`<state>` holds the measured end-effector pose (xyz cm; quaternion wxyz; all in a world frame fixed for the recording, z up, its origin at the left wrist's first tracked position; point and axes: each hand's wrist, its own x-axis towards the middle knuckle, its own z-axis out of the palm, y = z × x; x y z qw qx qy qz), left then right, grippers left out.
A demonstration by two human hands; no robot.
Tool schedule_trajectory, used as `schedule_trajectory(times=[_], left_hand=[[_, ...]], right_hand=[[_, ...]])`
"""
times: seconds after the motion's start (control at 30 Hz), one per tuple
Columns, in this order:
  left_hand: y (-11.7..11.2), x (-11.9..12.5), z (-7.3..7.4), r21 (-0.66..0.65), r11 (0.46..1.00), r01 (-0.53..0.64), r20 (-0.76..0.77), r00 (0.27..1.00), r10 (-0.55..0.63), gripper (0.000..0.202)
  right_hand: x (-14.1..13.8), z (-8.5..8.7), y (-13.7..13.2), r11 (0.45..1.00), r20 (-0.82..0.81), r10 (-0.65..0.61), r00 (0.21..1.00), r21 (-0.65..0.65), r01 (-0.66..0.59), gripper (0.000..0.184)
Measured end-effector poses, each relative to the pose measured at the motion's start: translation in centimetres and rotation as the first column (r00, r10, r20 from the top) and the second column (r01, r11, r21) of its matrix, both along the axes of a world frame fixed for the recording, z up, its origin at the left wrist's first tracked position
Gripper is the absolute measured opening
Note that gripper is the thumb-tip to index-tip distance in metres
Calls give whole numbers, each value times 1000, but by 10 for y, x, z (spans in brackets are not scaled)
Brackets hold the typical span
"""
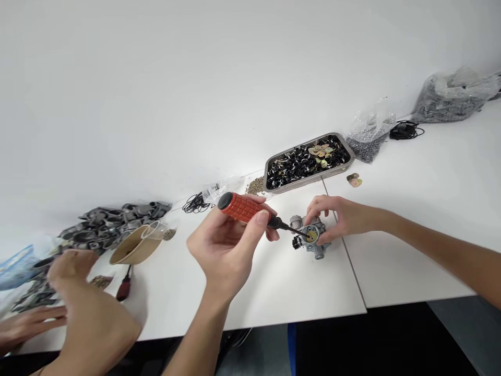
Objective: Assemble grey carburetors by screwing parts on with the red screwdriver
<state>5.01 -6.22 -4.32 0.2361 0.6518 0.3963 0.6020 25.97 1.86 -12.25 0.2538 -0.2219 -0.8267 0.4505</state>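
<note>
My left hand is closed around the orange ribbed handle of a screwdriver. Its black shaft points right and down, and the tip rests on a brass-coloured disc on a small grey metal part. That part sits on the white table. My right hand comes in from the right and grips the part from its far side, fingers curled over the top.
At the lower left are another person's hands, beside a brown paper cup, a red-handled tool and a heap of grey metal parts. A metal tray of black rings stands behind. Bags of parts lie far right.
</note>
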Motion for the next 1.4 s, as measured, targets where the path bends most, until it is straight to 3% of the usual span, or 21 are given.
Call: schedule_trajectory(times=[0.67,1.2,1.3,1.4], left_hand=[[0,2,-2,63,998,-1,-18,1000,2,4],[-1,1,-5,20,999,51,-34,998,-50,11],[-1,0,1,44,996,83,-79,994,-79,11],[-4,-3,15,-11,987,158,-171,973,-158,30]], right_hand=[[0,0,-1,1000,-10,4,1000,-29,-4,39],[0,1,-1,999,-5,4,1000,-43,-5,39],[0,0,-1,999,3,4,1000,-42,-4,39],[0,0,-1,999,10,4,1000,-41,-3,39]])
